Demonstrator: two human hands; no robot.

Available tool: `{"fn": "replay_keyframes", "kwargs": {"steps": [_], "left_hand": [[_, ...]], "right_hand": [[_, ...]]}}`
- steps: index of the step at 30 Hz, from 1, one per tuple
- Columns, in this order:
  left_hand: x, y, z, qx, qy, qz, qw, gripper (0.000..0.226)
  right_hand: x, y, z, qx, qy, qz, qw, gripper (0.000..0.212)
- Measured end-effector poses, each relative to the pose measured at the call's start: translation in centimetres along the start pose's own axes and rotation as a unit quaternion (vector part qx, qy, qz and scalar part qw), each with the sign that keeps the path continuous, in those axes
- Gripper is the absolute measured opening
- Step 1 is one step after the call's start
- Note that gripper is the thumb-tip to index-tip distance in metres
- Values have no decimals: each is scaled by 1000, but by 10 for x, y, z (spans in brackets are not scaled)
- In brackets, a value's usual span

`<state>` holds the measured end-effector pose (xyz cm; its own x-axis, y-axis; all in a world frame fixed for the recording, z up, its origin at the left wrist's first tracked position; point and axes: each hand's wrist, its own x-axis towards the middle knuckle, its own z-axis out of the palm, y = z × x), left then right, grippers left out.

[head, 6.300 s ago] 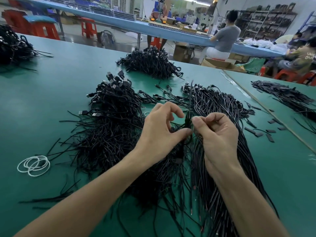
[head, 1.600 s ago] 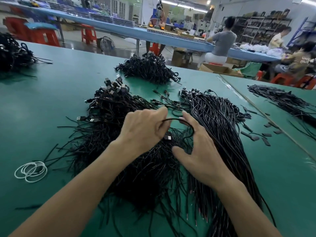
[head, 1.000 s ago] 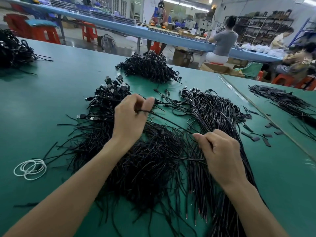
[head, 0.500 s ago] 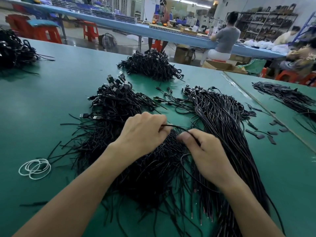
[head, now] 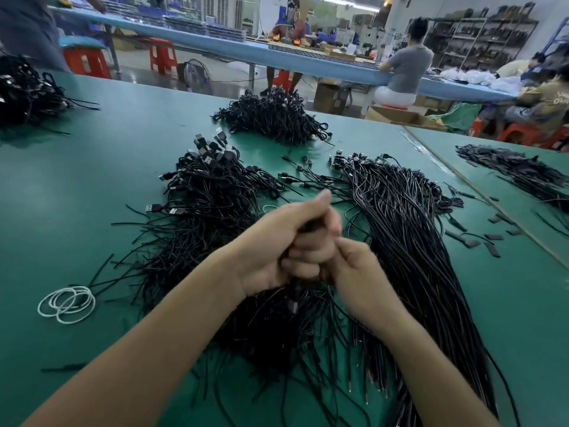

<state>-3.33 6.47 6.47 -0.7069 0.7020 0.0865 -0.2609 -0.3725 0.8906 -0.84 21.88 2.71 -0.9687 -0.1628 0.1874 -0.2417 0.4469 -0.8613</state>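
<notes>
A tangled heap of black USB cables (head: 209,211) lies on the green table (head: 92,180), its plugs pointing away from me. To its right, black cables lie combed straight in a long bundle (head: 409,241). My left hand (head: 277,251) is raised over the gap between them, its fingers curled round a black cable (head: 295,291) that hangs down from the fist. My right hand (head: 357,272) is pressed against the left one, fingers curled at the same cable. Motion blurs both hands.
Another cable pile (head: 274,118) sits farther back, one more (head: 24,90) at the far left, and a flat one (head: 517,174) on the adjoining table. White rubber bands (head: 66,303) lie at the left. Small black pieces (head: 480,238) are scattered at the right. People sit at a blue bench beyond.
Both hands have lifted off the heap and come together. The cable that was stretched between them half a second ago is now gathered in my left fist.
</notes>
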Motion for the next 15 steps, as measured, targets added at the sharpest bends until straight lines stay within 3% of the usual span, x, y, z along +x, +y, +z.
{"fn": "replay_keyframes", "kwargs": {"steps": [2,4,6,8,10,11,15], "left_hand": [[5,-1,-6,-94,80,56,991,49],[10,-5,-17,-102,148,114,977,48],[13,-11,-26,22,199,149,968,44],[11,-15,-27,252,233,131,930,38],[9,-19,-24,429,205,82,876,36],[8,-20,-20,455,184,54,870,40],[2,-14,-4,340,127,-17,932,61]], "right_hand": [[-6,-3,3,-70,-37,-11,997,33],[-11,-11,1,-120,-80,-29,989,33],[-13,-17,-5,-148,-87,-40,984,26],[-11,-23,-14,-155,-50,-52,985,22],[-7,-29,-24,-146,9,-69,987,20],[-5,-31,-29,-139,41,-79,986,19],[-1,-33,-40,-6,140,-82,987,22]]}}
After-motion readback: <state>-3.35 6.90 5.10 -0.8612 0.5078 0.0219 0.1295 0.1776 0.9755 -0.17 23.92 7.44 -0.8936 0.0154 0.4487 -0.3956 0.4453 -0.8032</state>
